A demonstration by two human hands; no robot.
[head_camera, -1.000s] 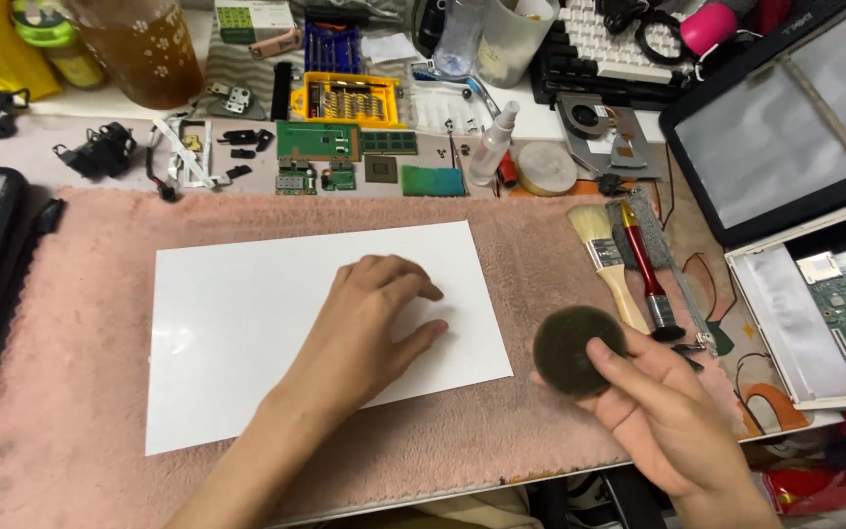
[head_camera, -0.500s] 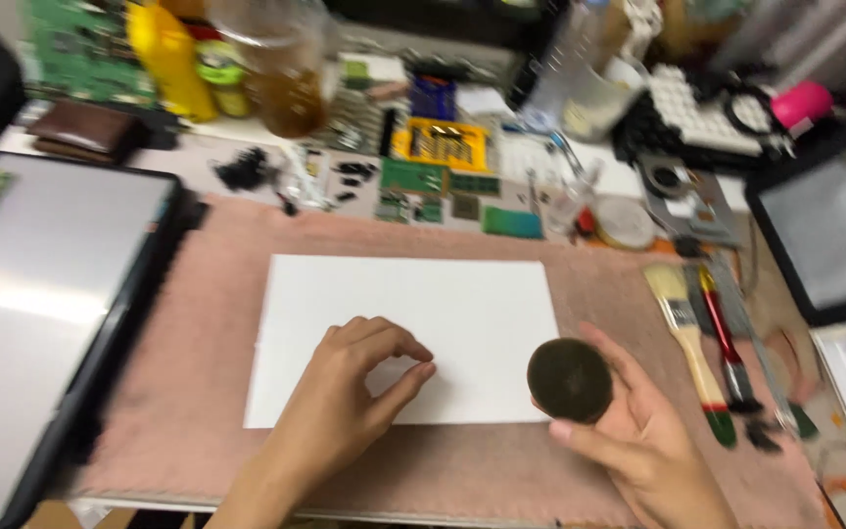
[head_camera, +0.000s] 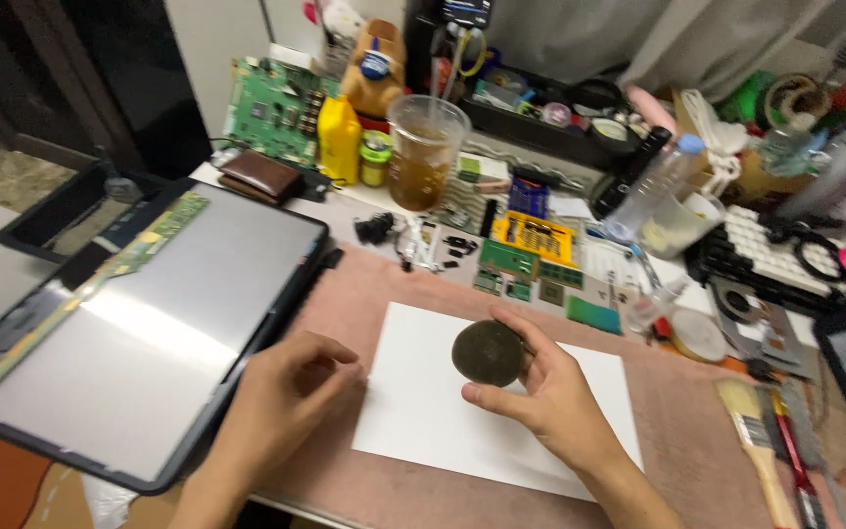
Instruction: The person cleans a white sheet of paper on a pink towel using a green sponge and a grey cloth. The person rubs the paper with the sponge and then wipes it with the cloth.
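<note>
A dark round disc [head_camera: 489, 353] is pinched in the grip of the right hand [head_camera: 550, 402], with the thumb pressed under its lower edge and the fingers curled behind its right side. The disc is held near the middle of the frame, over the upper part of a white sheet of paper [head_camera: 443, 421]. The left hand [head_camera: 281, 397] is seen lower left of centre, its fingers curled loosely inward with nothing held between them, and it rests at the left edge of the paper.

The paper is laid on a pink mat [head_camera: 678, 431] that covers the near part of the counter [head_camera: 364, 201]. At the left of the frame a large flat display panel [head_camera: 139, 333] is lying, with a narrow green circuit strip [head_camera: 100, 284] along its upper left side. Above the paper, small green circuit boards [head_camera: 511, 260] and a yellow tray [head_camera: 538, 237] of small parts are set out. A clear plastic cup [head_camera: 423, 152] of brown drink is standing at upper centre, just beside a yellow bottle [head_camera: 339, 142]. A brown wallet [head_camera: 260, 176] is lying to the left of the bottle. At the lower right a paintbrush [head_camera: 756, 441] is lying on the mat.
</note>
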